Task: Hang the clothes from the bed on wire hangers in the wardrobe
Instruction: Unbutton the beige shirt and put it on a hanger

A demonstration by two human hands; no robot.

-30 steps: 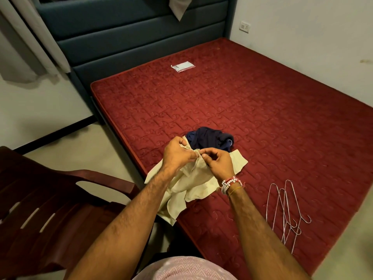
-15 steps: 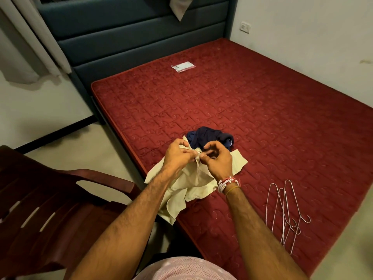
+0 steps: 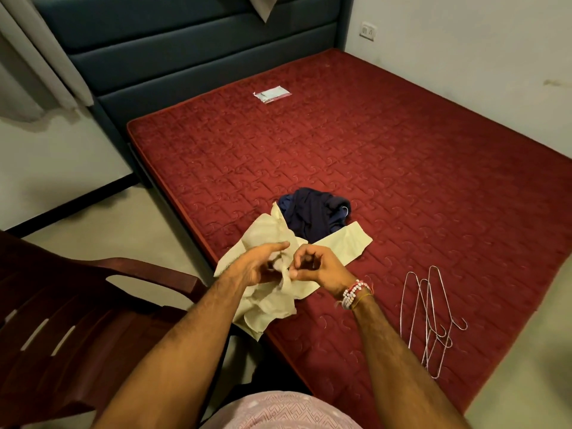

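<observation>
Inspecting from the remote station, I rate the task as barely begun. Both hands are on the cream garment (image 3: 343, 243), which lies at the near edge of the bed (image 3: 402, 168) with part of it hanging over the side. The left hand (image 3: 257, 269) has its fingers loosely curled around a bunched fold, though that area is blurred. The right hand (image 3: 318, 267) has its fingers tightly curled, pinching the same fold. The navy garment (image 3: 312, 212) lies crumpled just behind, touching the cream one, with no hand on it. The wire hangers (image 3: 430, 314) lie bundled to the right, none loaded. No wardrobe is in view. Outstanding, in my judgement: straightening this garment, fitting a hanger to each garment, and carrying both to the wardrobe.
</observation>
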